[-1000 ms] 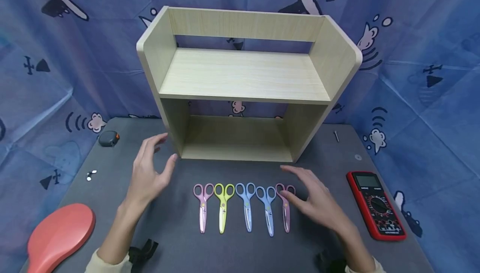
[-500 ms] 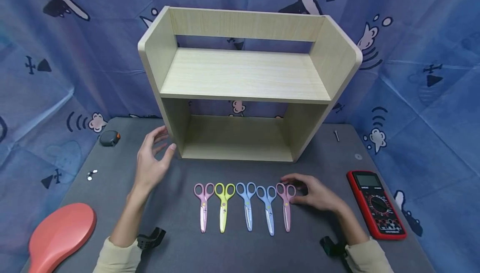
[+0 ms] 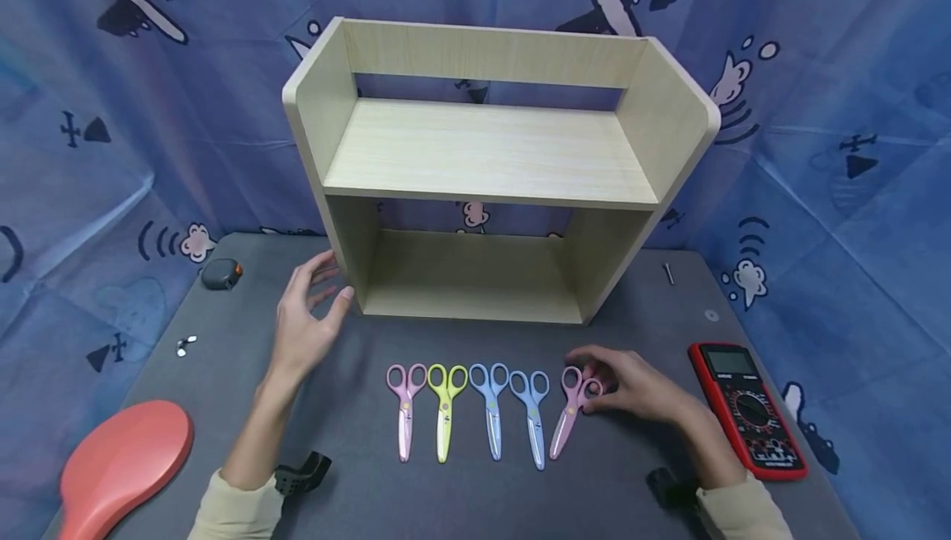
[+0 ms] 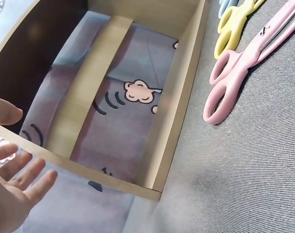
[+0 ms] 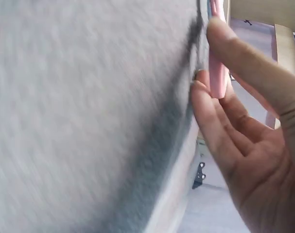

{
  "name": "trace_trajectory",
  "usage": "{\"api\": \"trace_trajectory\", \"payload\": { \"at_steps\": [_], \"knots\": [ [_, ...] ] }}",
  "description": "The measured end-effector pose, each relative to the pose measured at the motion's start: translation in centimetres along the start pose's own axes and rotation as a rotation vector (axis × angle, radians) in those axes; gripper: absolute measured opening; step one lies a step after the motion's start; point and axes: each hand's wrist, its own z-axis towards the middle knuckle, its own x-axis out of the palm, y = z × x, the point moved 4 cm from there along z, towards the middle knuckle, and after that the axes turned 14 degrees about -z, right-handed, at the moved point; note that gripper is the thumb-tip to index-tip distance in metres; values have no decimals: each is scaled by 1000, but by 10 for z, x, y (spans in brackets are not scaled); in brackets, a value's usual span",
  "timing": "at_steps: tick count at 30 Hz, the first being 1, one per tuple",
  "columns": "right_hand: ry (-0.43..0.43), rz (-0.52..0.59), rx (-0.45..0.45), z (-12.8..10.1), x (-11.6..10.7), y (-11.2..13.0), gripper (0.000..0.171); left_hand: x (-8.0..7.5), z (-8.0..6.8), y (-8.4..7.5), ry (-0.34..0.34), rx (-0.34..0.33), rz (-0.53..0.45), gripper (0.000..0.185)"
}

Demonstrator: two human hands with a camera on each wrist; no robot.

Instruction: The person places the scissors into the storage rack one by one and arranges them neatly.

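My right hand (image 3: 639, 387) pinches a handle loop of the rightmost pink scissors (image 3: 573, 401), which lie slanted with the blades toward the lower left. In the right wrist view the thumb and fingers are on either side of the pink scissors (image 5: 216, 80). To their left lie two blue scissors (image 3: 491, 400), yellow scissors (image 3: 444, 404) and another pair of pink scissors (image 3: 404, 404) in a row, handles away from me. My left hand (image 3: 306, 329) stands at the left side of the pale wooden shelf (image 3: 490, 148), fingers relaxed and holding nothing; the left wrist view shows them spread.
A red multimeter (image 3: 746, 408) lies on the right, a large coral-red paddle-shaped thing (image 3: 126, 457) at the front left. A dark tape measure (image 3: 221, 274) and a small metal piece (image 3: 186, 345) are at left. A bolt (image 3: 669, 273) and a washer (image 3: 711, 315) lie at right.
My right hand has closed on the rightmost pink scissors and turned them, handles swinging to the right. My left hand has come closer to the shelf's left side.
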Motion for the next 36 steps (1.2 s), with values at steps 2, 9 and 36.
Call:
{"api": "trace_trajectory", "payload": {
  "at_steps": [2, 9, 36],
  "knots": [
    [41, 14, -8, -3, -2, 0, 64, 0, 0, 0, 0, 2, -4, 57],
    [261, 135, -28, -12, -6, -2, 52, 1, 0, 0, -1, 7, -16, 57],
    [-248, 51, -260, -8, -129, 132, 67, 2, 0, -1, -1, 3, -7, 58]
  ]
}}
